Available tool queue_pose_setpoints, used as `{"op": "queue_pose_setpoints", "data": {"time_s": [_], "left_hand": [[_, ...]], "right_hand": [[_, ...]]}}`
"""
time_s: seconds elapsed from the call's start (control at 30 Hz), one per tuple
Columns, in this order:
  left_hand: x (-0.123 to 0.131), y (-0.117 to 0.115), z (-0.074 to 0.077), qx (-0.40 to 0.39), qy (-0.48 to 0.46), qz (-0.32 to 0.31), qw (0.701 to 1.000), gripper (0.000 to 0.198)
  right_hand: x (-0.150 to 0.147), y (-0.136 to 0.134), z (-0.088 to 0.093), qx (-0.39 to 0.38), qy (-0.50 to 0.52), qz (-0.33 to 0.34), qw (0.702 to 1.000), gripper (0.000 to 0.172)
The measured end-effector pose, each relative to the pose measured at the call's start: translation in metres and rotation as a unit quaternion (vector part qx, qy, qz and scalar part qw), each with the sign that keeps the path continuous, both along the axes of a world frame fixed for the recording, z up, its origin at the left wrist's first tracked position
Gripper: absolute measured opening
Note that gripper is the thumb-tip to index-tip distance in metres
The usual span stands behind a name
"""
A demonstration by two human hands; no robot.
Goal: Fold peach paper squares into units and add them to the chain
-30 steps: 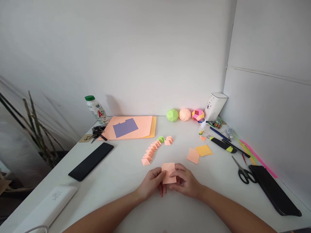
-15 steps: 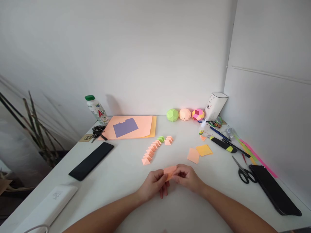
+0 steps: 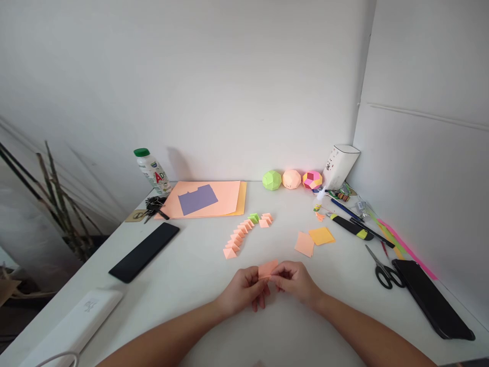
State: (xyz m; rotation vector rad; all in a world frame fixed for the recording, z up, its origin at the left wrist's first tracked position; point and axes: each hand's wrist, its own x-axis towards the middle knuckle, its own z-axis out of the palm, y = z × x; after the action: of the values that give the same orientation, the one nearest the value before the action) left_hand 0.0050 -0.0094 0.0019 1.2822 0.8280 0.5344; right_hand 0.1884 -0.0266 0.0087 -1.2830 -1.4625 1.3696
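Observation:
Both of my hands pinch a small peach paper square just above the white table, near its front middle. My left hand grips the paper's left side with fingers curled. My right hand pinches its right side. The paper is folded over into a narrow strip. Behind the hands a curved row of several folded peach pieces ends in a green piece.
Loose peach and yellow paper squares lie right of centre. Scissors, pens, a black case line the right wall. Three paper balls sit at the back. A phone, keys, bottle, paper sheets are left.
The peach square, held flat a second ago, has been folded over between my fingers into a narrower shape. Both hands stayed in place.

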Motion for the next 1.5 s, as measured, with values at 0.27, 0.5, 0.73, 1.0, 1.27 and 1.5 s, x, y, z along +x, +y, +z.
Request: {"op": "queue_pose_setpoints", "data": {"time_s": [0.27,0.5,0.73,1.0,1.27,1.5], "left_hand": [[0.0005,0.0000,0.0016,0.003,-0.001,-0.004,1.000,0.036],[-0.0001,0.0003,0.0008,0.003,-0.009,-0.010,1.000,0.037],[-0.0004,0.0009,-0.0013,0.001,-0.009,-0.007,1.000,0.034],[0.0010,0.0008,0.0009,-0.004,-0.003,0.003,1.000,0.035],[0.0002,0.0024,-0.0005,-0.028,-0.026,0.018,0.999,0.033],[-0.0012,0.0032,-0.0024,-0.031,-0.057,0.022,0.998,0.033]], "right_hand": [[-0.0004,-0.0003,-0.0040,0.011,-0.006,-0.005,1.000,0.026],[-0.0001,-0.0011,-0.0030,0.017,0.004,0.005,1.000,0.024],[-0.0004,-0.0008,-0.0038,0.028,0.009,0.014,0.999,0.023],[0.0010,-0.0009,-0.0074,0.032,0.010,0.017,0.999,0.022],[-0.0003,-0.0003,-0.0077,0.004,0.072,0.008,0.997,0.023],[0.0013,0.0019,-0.0082,-0.006,0.026,0.055,0.998,0.022]]}}
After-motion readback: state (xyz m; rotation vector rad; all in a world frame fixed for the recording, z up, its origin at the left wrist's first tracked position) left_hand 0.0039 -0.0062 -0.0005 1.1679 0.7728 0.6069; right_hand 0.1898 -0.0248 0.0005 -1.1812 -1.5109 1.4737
